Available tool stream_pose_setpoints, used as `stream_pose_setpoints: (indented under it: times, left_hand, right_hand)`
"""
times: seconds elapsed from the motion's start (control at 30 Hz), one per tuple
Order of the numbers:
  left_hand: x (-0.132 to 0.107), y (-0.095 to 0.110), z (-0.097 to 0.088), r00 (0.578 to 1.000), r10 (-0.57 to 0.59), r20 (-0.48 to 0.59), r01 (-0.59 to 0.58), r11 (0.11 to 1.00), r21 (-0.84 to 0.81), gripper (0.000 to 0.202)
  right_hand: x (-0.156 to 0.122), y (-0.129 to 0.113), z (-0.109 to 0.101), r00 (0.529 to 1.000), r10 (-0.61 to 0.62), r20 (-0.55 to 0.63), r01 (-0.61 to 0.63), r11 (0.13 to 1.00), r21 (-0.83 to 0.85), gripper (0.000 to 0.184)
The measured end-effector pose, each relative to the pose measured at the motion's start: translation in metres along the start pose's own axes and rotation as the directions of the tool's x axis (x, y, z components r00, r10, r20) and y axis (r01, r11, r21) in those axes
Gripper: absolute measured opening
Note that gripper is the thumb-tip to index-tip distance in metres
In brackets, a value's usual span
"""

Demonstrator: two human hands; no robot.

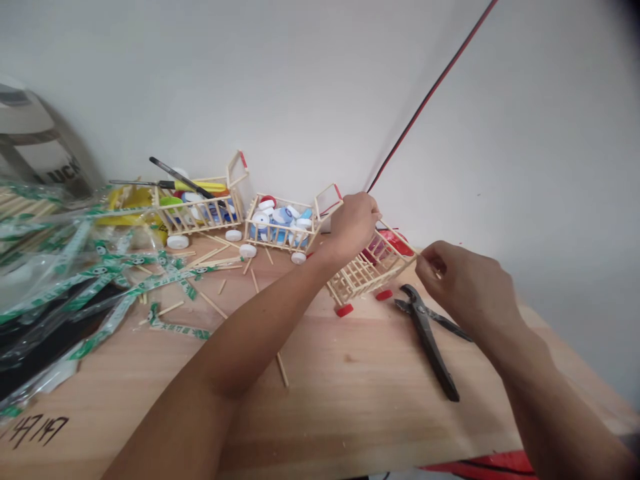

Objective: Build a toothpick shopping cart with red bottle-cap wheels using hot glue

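- Here, a miniature wooden shopping cart (371, 270) built of thin sticks sits tilted on a pale wooden table (320, 427), held up between two bare hands near the wall.
- The left hand (353, 227) closes over the cart's upper end, its grip wrapped around the top rail, with the fingers mostly hidden behind the knuckles.
- The right hand (463, 283) reaches in from the other side, its fingers curled against the cart's far corner; whether that grip truly pinches the rail cannot be told from this view.
- Red bottle-cap wheels (345, 310) hang at the cart's lower edge, and a red piece (395, 243) lies inside it.
- The cart looks light and stiff but fragile at its glued joints, so corner posts seem safer to hold than single thin sticks.
- Just below the right hand lie black-handled slip-joint pliers (425, 333).
- Farther left stand two similar carts (280, 223) filled with plastic bottle caps (263, 220), amid loose wooden sticks (215, 305) and green-printed plastic wrappers (100, 280).
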State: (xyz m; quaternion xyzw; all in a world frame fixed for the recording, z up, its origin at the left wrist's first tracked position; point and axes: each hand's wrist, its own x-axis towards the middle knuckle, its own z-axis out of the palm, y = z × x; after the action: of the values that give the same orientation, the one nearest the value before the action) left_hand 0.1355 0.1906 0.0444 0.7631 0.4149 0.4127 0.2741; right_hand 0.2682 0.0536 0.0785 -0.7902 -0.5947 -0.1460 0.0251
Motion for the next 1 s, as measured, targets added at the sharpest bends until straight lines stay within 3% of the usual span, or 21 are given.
stream_pose_setpoints:
  times: [0.3, 0.57, 1.0]
  left_hand:
    - [0.0027, -0.0005, 0.0009, 0.998, -0.054, 0.027, 0.054, 0.999, -0.004, 0.017]
    - [0.0047, -0.0042, -0.0004, 0.990, -0.122, 0.073, 0.130, 0.984, -0.121, 0.027]
    - [0.0019, 0.0020, -0.0063, 0.983, -0.161, 0.091, 0.168, 0.983, -0.080, 0.026]
  right_hand:
    - [0.0005, -0.0015, -0.0005, 1.000, 0.013, -0.007, -0.013, 0.999, 0.031, 0.020]
    - [0.0009, 0.0026, 0.0006, 1.000, -0.006, -0.016, 0.007, 0.999, 0.044, 0.020]
    - [0.0023, 0.0056, 0.0055, 0.998, -0.032, -0.048, 0.035, 0.998, 0.052, 0.018]
